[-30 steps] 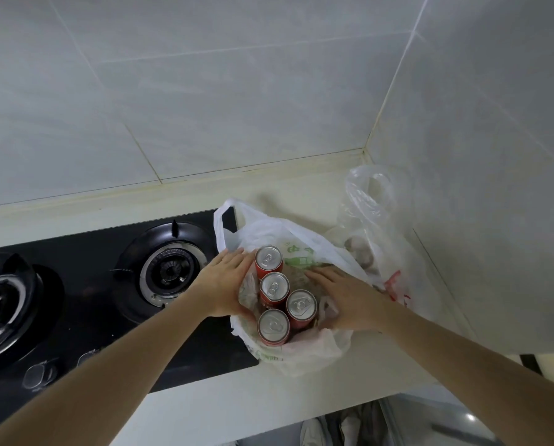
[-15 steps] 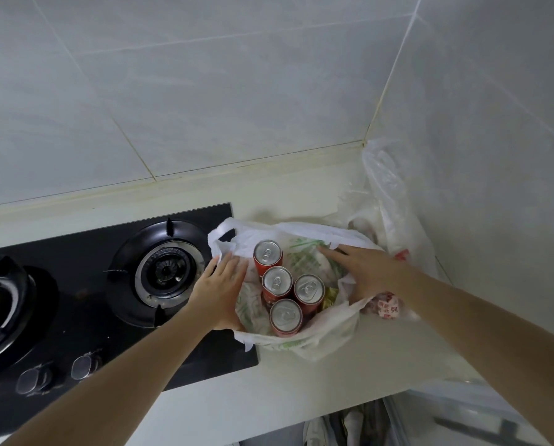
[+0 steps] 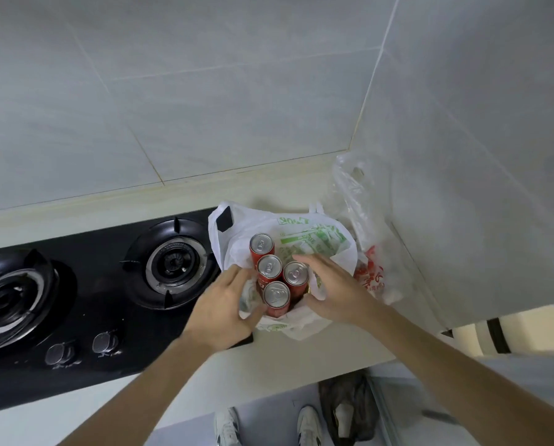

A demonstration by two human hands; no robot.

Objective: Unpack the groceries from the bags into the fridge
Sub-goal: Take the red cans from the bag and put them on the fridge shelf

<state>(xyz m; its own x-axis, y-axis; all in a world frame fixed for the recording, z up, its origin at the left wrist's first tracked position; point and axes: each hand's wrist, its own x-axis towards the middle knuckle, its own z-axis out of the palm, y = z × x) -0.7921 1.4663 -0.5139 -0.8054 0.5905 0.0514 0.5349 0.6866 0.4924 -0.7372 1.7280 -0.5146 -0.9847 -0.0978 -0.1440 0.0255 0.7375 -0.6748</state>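
Observation:
A white plastic bag with green print [image 3: 304,235] stands open on the pale counter [image 3: 269,358] in the corner. Several red cans with silver tops [image 3: 270,267] stand upright inside it. My left hand [image 3: 221,304] lies against the bag's left side with its fingers straight and its thumb by the nearest can. My right hand [image 3: 330,288] reaches in from the right, fingers spread over the bag's right edge beside the cans. Neither hand holds a can. A clear bag with red print [image 3: 370,268] leans against the right wall behind the white bag.
A black gas hob [image 3: 85,304] with two burners and two knobs fills the counter's left part; the white bag overlaps its right corner. Tiled walls close the back and right. Below the counter edge are my shoes [image 3: 307,426] and a dark bag on the floor [image 3: 346,410].
My right hand has come back from the bag's far right rim toward the cans. My left hand has slid nearer along the bag's left side. The bag's mouth stands wider.

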